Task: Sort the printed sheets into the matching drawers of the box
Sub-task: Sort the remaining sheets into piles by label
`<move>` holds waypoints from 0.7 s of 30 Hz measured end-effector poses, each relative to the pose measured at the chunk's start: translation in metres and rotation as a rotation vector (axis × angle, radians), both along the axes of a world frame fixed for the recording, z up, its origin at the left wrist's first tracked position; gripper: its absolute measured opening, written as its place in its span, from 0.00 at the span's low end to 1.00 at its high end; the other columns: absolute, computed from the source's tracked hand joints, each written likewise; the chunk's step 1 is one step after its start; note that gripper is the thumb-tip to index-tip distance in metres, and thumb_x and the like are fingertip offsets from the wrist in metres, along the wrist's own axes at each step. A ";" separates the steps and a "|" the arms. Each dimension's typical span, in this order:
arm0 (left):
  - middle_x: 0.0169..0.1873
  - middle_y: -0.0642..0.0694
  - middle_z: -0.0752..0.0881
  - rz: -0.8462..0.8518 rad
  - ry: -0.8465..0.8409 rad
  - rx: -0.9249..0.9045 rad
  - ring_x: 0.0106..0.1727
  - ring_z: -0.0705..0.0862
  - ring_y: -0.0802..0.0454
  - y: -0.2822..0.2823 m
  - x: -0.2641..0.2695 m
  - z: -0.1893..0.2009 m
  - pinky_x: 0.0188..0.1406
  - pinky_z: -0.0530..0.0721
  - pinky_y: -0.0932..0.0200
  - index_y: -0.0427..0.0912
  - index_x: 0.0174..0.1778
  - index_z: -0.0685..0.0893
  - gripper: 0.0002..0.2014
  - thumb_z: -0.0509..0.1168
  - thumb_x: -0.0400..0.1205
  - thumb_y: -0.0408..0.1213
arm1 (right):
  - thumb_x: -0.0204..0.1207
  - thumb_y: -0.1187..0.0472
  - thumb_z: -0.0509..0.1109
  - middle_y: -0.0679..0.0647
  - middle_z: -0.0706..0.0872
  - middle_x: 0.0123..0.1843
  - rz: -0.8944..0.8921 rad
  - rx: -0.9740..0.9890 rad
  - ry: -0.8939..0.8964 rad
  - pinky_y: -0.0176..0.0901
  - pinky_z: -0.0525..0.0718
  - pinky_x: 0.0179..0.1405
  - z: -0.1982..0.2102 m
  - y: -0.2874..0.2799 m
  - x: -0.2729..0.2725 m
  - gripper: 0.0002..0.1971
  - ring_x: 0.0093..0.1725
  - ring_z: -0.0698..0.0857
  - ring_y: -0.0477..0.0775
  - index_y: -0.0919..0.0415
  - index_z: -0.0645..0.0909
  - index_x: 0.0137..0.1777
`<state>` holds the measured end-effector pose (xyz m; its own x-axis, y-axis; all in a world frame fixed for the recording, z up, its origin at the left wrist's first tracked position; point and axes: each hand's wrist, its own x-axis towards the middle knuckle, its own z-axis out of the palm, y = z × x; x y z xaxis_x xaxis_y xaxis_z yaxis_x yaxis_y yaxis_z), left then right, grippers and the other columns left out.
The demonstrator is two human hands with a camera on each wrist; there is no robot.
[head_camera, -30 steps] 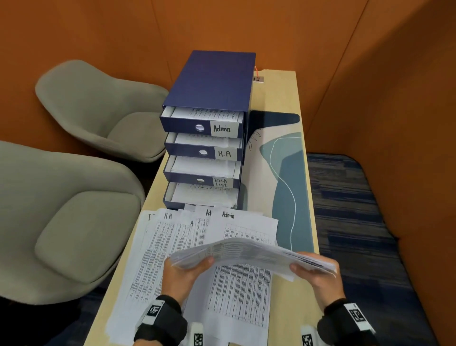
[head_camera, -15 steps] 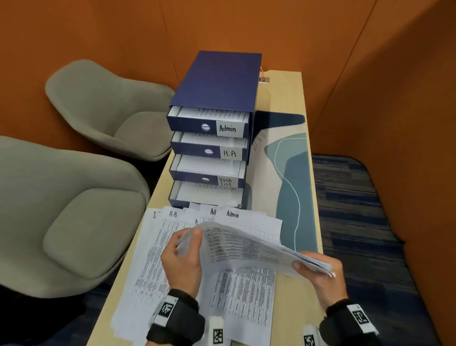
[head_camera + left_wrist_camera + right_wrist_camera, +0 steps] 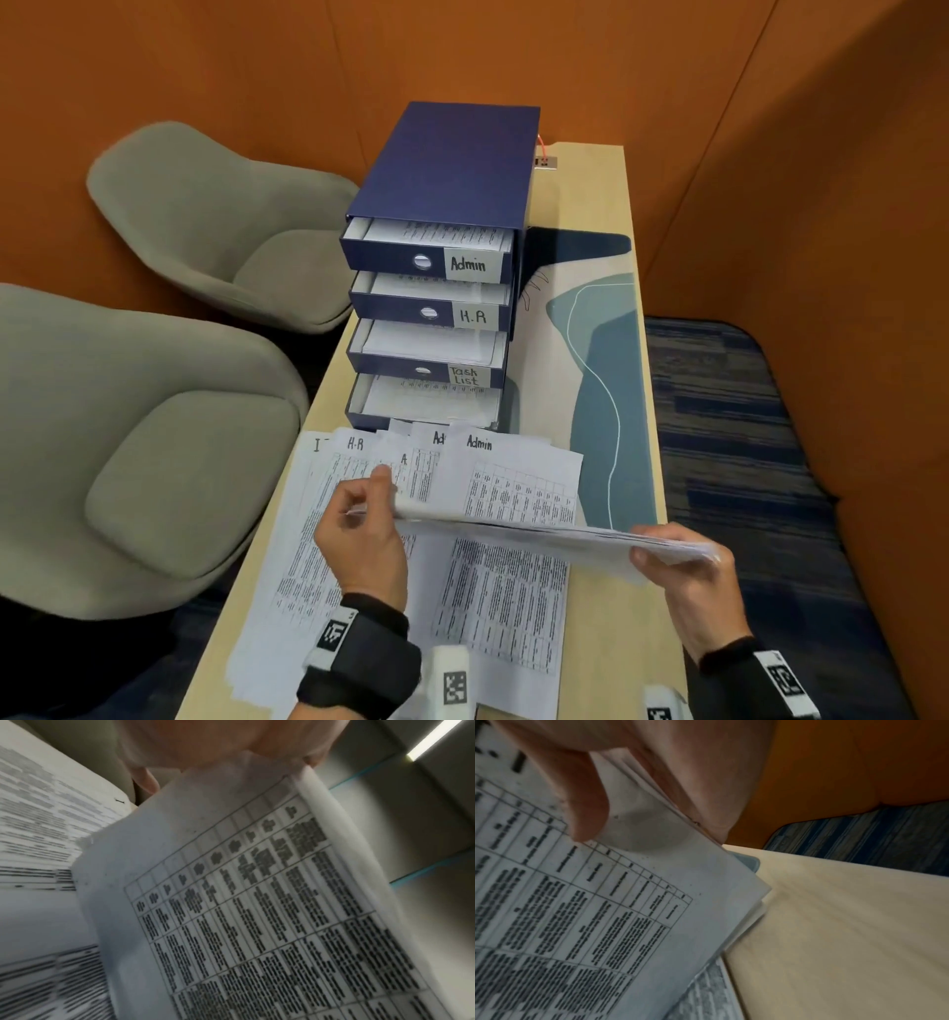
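Reading drawers: Admin, H.R, Task List

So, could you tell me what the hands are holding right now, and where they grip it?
Both hold one stack of printed sheets: the left hand pinches its left edge, the right hand grips its right end.

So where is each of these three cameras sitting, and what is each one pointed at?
Head: worn on the head, looking down at the drawer box, loose sheets on the table, both hands and wristbands.
Left wrist: looks along the left hand at the held stack of sheets from below.
Right wrist: looks along the right hand at the stack's other end.
Shared: all three show that stack, held at both ends.
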<state>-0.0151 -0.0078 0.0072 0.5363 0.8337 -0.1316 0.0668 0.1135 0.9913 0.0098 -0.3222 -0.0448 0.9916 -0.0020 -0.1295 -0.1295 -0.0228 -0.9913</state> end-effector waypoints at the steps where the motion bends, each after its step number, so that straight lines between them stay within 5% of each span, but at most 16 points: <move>1: 0.33 0.46 0.87 -0.023 0.019 0.015 0.40 0.86 0.62 0.000 0.000 -0.001 0.50 0.79 0.55 0.29 0.38 0.84 0.10 0.67 0.86 0.27 | 0.67 0.82 0.78 0.62 0.94 0.44 0.021 -0.022 -0.007 0.55 0.87 0.44 -0.003 0.000 -0.001 0.16 0.45 0.91 0.61 0.60 0.94 0.42; 4: 0.36 0.41 0.88 -0.058 0.018 0.028 0.42 0.87 0.58 -0.003 -0.004 -0.009 0.57 0.84 0.43 0.28 0.41 0.87 0.11 0.64 0.85 0.29 | 0.66 0.87 0.75 0.63 0.95 0.46 0.011 -0.037 0.027 0.51 0.92 0.44 -0.011 0.004 -0.002 0.20 0.48 0.93 0.65 0.61 0.95 0.43; 8: 0.37 0.46 0.89 -0.084 -0.052 0.001 0.42 0.87 0.58 -0.007 -0.004 -0.008 0.48 0.83 0.65 0.33 0.43 0.86 0.23 0.68 0.80 0.55 | 0.63 0.81 0.82 0.64 0.94 0.40 -0.056 -0.009 0.054 0.38 0.88 0.38 -0.007 0.007 0.002 0.10 0.40 0.91 0.57 0.69 0.93 0.40; 10: 0.36 0.50 0.87 -0.053 -0.010 -0.011 0.40 0.85 0.59 -0.008 0.000 -0.011 0.46 0.82 0.64 0.37 0.42 0.86 0.13 0.73 0.84 0.44 | 0.58 0.74 0.88 0.63 0.94 0.41 -0.064 -0.040 0.082 0.36 0.87 0.38 -0.010 0.008 0.003 0.14 0.40 0.92 0.57 0.70 0.92 0.44; 12: 0.38 0.50 0.87 -0.037 0.047 -0.005 0.44 0.85 0.54 -0.007 0.003 -0.014 0.48 0.81 0.60 0.42 0.42 0.88 0.06 0.72 0.85 0.33 | 0.63 0.74 0.87 0.59 0.95 0.43 -0.047 -0.081 0.122 0.36 0.89 0.40 -0.008 0.012 0.003 0.14 0.43 0.93 0.58 0.63 0.93 0.47; 14: 0.43 0.47 0.88 -0.089 0.044 0.008 0.51 0.85 0.46 -0.004 0.004 -0.012 0.54 0.82 0.52 0.42 0.44 0.88 0.05 0.71 0.82 0.39 | 0.68 0.78 0.82 0.53 0.96 0.43 -0.031 -0.117 0.123 0.34 0.90 0.41 -0.003 0.013 0.006 0.16 0.45 0.94 0.55 0.57 0.92 0.47; 15: 0.47 0.46 0.88 -0.113 0.048 0.042 0.54 0.84 0.45 -0.001 0.004 -0.007 0.59 0.83 0.46 0.41 0.48 0.87 0.13 0.71 0.79 0.48 | 0.68 0.79 0.82 0.51 0.96 0.42 -0.031 -0.132 0.102 0.34 0.90 0.42 0.002 0.012 0.010 0.16 0.45 0.94 0.54 0.56 0.92 0.46; 18: 0.63 0.50 0.80 -0.234 0.097 0.448 0.65 0.79 0.49 0.016 -0.003 0.020 0.74 0.76 0.38 0.46 0.64 0.80 0.34 0.71 0.70 0.66 | 0.68 0.81 0.81 0.47 0.94 0.38 0.062 -0.267 -0.057 0.29 0.86 0.38 0.028 0.009 0.028 0.16 0.37 0.92 0.46 0.57 0.92 0.40; 21: 0.73 0.57 0.74 -0.585 0.187 1.033 0.78 0.71 0.57 0.014 0.003 0.051 0.90 0.48 0.36 0.52 0.71 0.77 0.44 0.75 0.64 0.73 | 0.65 0.86 0.78 0.44 0.93 0.38 0.194 -0.378 -0.220 0.31 0.86 0.39 0.058 0.010 0.047 0.20 0.38 0.91 0.43 0.58 0.92 0.40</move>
<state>-0.0118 0.0067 0.0581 0.9125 0.2279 0.3396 -0.0044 -0.8248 0.5655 0.0563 -0.3118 0.0132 0.9821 0.1794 0.0574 0.1246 -0.3899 -0.9124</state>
